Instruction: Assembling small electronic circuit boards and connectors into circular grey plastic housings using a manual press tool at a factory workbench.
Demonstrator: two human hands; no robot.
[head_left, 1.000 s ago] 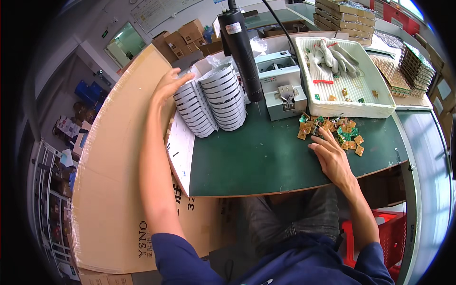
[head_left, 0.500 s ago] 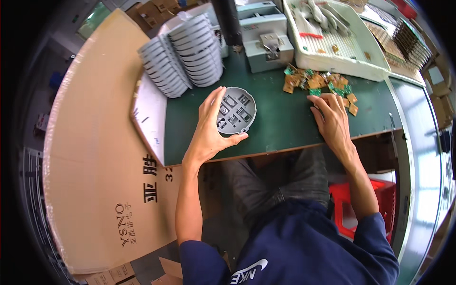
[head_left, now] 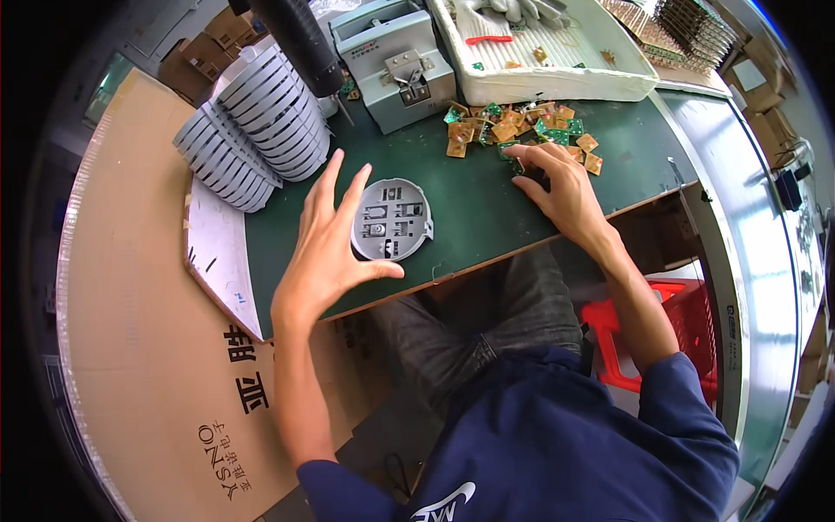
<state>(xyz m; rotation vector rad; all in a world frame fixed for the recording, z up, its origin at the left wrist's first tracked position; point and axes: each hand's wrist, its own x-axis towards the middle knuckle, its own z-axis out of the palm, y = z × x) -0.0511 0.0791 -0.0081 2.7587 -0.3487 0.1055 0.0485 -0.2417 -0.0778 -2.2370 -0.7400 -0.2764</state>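
Note:
A round grey plastic housing lies face up on the green bench top, with slots and moulded recesses inside. Beside its left edge is my left hand, fingers spread and thumb stretched along the near side, not gripping it. My right hand is at the near edge of a heap of small green and tan circuit boards. Its index finger and thumb are bent around a small green circuit board, which the fingers partly cover.
Two stacks of grey round housings stand at the back left. A dark screwdriver-like tool hangs beside a grey-blue machine. Behind the heap is a white tray with gloves. Tall cardboard borders the left side.
My left hand has come off the grey housing and opened wider; the housing now lies turned on the bench. My right fingers have drawn around a small board. The whole view has shifted and turned.

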